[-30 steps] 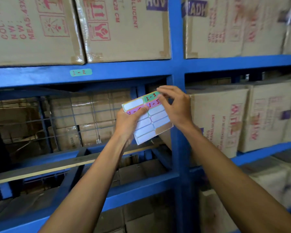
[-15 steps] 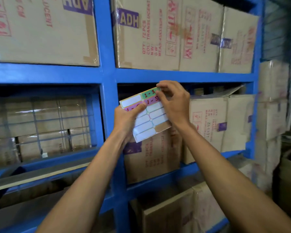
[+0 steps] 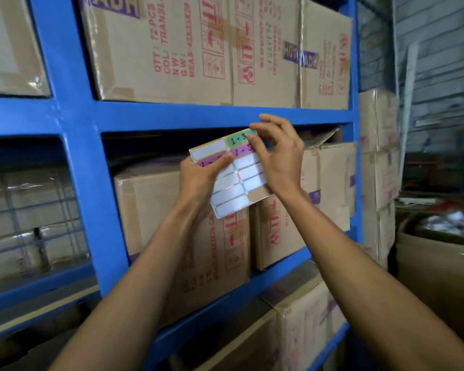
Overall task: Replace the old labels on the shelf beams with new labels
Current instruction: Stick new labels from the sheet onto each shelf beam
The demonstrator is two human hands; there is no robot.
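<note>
I am at the picking step: getting a new label off the sheet so it can go on the beam.

My left hand [image 3: 198, 178] holds the label sheet [image 3: 232, 174] up in front of the shelf, with the thumb pressed on the front, near a pink label. My right hand [image 3: 276, 159] is at the top right corner of the sheet. Its thumb and first finger pinch at the edge of the green label [image 3: 239, 137] that says 1-3. I think it is starting to peel that one, but I cannot tell if the corner has come up yet. Just under it is a pink label [image 3: 241, 150] with writing too. Most of the other spots on the sheet are white and blank.

The blue shelf beam [image 3: 212, 116] runs across just above my hands. I see no old label on the part of it that shows. Big brown boxes [image 3: 172, 49] sit on top of the beam, and more boxes [image 3: 156, 210] sit on the shelf below, behind the sheet.

Next I think the green label has to come off slowly, so it does not tear or fold and stick to itself. My left hand should keep the sheet tight while the right pulls. Then the label should go flat and straight on the front of the beam, and get rubbed down.
</note>
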